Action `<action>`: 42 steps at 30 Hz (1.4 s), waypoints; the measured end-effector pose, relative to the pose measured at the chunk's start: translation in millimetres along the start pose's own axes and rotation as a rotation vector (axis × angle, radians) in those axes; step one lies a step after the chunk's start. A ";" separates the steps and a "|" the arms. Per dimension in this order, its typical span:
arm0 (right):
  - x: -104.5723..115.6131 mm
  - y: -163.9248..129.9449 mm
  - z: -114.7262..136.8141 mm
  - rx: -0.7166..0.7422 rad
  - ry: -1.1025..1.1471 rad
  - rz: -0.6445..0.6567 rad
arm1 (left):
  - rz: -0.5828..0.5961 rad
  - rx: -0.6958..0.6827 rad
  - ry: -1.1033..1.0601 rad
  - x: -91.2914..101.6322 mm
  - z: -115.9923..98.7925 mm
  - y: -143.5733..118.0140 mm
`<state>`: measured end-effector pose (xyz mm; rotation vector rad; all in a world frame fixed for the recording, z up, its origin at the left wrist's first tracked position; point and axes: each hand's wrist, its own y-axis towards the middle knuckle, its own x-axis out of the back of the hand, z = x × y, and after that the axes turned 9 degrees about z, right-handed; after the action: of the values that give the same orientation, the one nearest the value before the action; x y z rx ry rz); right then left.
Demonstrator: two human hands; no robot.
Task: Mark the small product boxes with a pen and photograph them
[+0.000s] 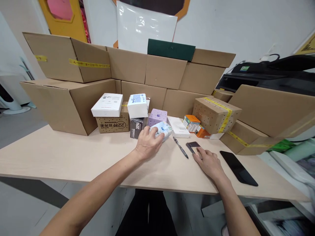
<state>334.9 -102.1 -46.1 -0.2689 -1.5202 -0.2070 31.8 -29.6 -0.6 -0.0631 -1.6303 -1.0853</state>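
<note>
A pale wooden tabletop [61,157] carries cardboard boxes [69,105] along its far edge, small packages [157,115] mid-table, a pen [180,147], a small phone [193,146], and a black phone [238,167] near the right.

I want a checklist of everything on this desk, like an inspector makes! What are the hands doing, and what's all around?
Surface: pale wooden table, bare at the left.
Things in hand: round blue-and-white packet under the left hand; small dark phone under the right fingertips.
Clutter: black pen, large black phone, white box, purple box, orange box, taped carton.
Hands: left hand cupped over the packet; right hand flat, touching the small phone.
Cables: one thin cable by the wall, far right.
Surroundings: wall of cardboard boxes, black printer.
</note>
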 end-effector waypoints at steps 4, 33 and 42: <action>1.4 -1.6 4.1 -0.021 0.003 0.005 | -0.070 0.034 -0.023 17.8 -10.6 46.0; 76.0 76.4 64.2 -0.093 0.569 -0.237 | 0.118 -0.031 -0.233 -25.4 15.8 -22.2; 49.4 -7.0 50.3 0.231 1.818 0.184 | 0.140 0.491 -0.989 -7.0 20.3 -11.6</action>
<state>287.0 -92.0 5.1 0.0327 0.2903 -0.0538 12.9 -19.4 -12.2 -0.4362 -2.6863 -0.5070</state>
